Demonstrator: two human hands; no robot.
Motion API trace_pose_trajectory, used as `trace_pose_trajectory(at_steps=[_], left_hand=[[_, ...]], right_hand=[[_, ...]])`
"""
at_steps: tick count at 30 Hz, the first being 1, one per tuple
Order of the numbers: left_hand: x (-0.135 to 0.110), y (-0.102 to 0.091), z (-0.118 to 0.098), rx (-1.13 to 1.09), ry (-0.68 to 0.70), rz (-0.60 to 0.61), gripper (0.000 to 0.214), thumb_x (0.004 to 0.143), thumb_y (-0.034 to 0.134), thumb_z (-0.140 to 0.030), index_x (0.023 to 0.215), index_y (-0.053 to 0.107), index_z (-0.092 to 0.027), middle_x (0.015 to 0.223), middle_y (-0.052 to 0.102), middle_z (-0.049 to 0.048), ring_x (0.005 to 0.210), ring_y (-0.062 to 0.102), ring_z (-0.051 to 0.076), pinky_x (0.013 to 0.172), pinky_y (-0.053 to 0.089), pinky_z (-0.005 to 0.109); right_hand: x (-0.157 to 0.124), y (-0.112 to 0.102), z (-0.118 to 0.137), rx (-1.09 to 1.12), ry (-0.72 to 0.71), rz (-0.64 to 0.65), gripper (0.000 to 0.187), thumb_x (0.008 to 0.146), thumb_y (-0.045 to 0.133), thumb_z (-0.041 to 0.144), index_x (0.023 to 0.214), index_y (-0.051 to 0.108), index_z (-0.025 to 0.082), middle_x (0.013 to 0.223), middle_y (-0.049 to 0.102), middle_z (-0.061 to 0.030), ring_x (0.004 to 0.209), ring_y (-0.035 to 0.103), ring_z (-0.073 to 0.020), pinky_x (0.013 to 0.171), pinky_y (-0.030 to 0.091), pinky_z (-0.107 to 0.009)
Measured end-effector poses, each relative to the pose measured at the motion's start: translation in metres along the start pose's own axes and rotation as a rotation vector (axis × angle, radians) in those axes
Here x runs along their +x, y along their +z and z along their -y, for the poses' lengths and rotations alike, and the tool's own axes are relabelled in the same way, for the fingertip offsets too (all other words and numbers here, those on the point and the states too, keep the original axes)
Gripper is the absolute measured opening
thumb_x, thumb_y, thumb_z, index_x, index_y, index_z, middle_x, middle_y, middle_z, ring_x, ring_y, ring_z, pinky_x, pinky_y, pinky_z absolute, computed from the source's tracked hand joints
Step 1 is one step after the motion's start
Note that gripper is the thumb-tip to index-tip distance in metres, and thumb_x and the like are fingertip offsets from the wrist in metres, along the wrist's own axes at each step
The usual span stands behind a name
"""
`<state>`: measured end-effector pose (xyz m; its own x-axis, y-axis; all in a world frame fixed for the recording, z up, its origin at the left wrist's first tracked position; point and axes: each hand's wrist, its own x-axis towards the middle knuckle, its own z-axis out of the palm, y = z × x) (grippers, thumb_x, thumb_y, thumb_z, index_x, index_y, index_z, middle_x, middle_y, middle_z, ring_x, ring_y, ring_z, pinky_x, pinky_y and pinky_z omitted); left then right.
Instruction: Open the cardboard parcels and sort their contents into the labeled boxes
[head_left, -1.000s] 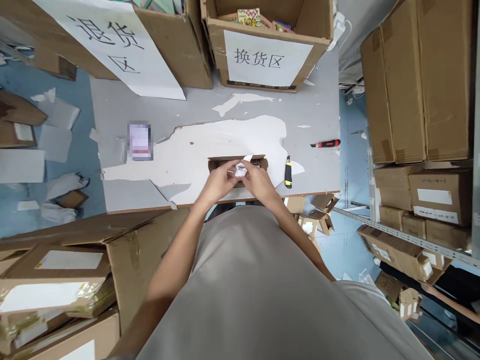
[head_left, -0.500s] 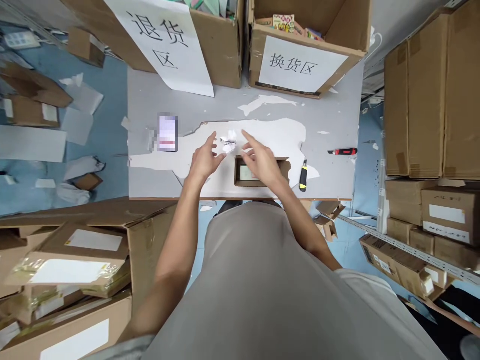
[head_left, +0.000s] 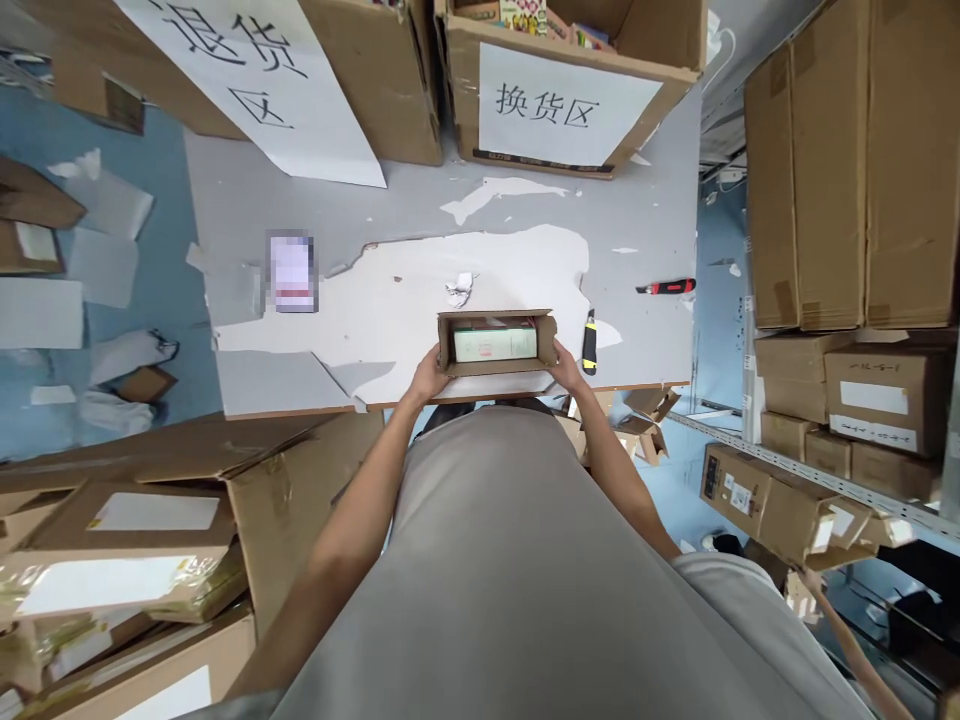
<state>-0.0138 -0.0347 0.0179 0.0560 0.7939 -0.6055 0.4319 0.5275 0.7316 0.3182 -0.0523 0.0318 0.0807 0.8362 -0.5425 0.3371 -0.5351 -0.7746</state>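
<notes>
A small open cardboard box [head_left: 495, 368] is held near the table's front edge, its opening facing up. Inside lies a pale green and white packet [head_left: 495, 345]. My left hand [head_left: 429, 376] grips the box's left end, and my right hand [head_left: 567, 368] grips its right end; some fingers are hidden behind the cardboard. Just beyond the box lies a crumpled piece of white paper [head_left: 460, 289]. To the right of my right hand rests a black and yellow utility knife [head_left: 589, 342].
A red and black utility knife [head_left: 666, 287] lies at the table's right. A phone-like pixelated item [head_left: 292, 272] is at left. Two large labelled cartons, one [head_left: 570, 110] at right, line the back. Stacked boxes [head_left: 142, 520] crowd the left; another person's arm [head_left: 855, 630] shows lower right.
Both hands have moved from around the crumpled paper to the ends of the small box and taken hold of it. The paper is left on the table. The camera view has shifted.
</notes>
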Motion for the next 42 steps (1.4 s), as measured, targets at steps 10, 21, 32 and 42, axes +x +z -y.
trace_pose_trajectory(at_steps=[10, 21, 32, 42], left_hand=[[-0.016, 0.003, -0.018, -0.266, -0.079, -0.082, 0.050, 0.082, 0.077, -0.048, 0.120, 0.078, -0.015, 0.136, 0.083, 0.0153, 0.132, 0.075, 0.032, 0.119, 0.061, 0.046], [-0.011, 0.007, -0.019, -0.207, -0.207, -0.132, 0.060, 0.093, 0.073, -0.073, 0.114, 0.075, -0.016, 0.139, 0.080, 0.0183, 0.129, 0.075, 0.030, 0.105, 0.066, 0.038], [-0.039, 0.010, -0.029, -0.186, -0.006, -0.083, 0.080, 0.097, 0.069, -0.073, 0.153, 0.070, -0.015, 0.157, 0.074, 0.0181, 0.135, 0.075, 0.030, 0.117, 0.060, 0.039], [-0.048, -0.016, -0.097, 0.169, 0.258, -0.289, 0.064, 0.107, 0.060, -0.067, 0.144, 0.083, -0.019, 0.112, 0.075, 0.0105, 0.088, 0.070, 0.023, 0.097, 0.059, 0.038]], right_hand=[[-0.002, 0.014, 0.002, 0.088, -0.004, 0.091, 0.048, 0.093, 0.072, 0.053, 0.127, 0.076, 0.019, 0.135, 0.084, -0.0154, 0.124, 0.074, -0.0309, 0.117, 0.057, -0.045], [-0.010, 0.022, -0.008, -0.044, 0.048, -0.038, 0.062, 0.100, 0.058, 0.079, 0.112, 0.076, 0.021, 0.131, 0.083, -0.0164, 0.128, 0.073, -0.0291, 0.120, 0.056, -0.047], [-0.043, 0.021, 0.014, 0.078, -0.064, -0.032, 0.075, 0.105, 0.058, 0.067, 0.166, 0.060, 0.022, 0.165, 0.069, -0.0165, 0.144, 0.069, -0.0297, 0.121, 0.060, -0.047], [-0.050, -0.026, 0.082, -0.249, -0.223, -0.316, 0.064, 0.113, 0.052, 0.068, 0.149, 0.078, 0.021, 0.109, 0.067, -0.0086, 0.098, 0.070, -0.0248, 0.104, 0.061, -0.039]])
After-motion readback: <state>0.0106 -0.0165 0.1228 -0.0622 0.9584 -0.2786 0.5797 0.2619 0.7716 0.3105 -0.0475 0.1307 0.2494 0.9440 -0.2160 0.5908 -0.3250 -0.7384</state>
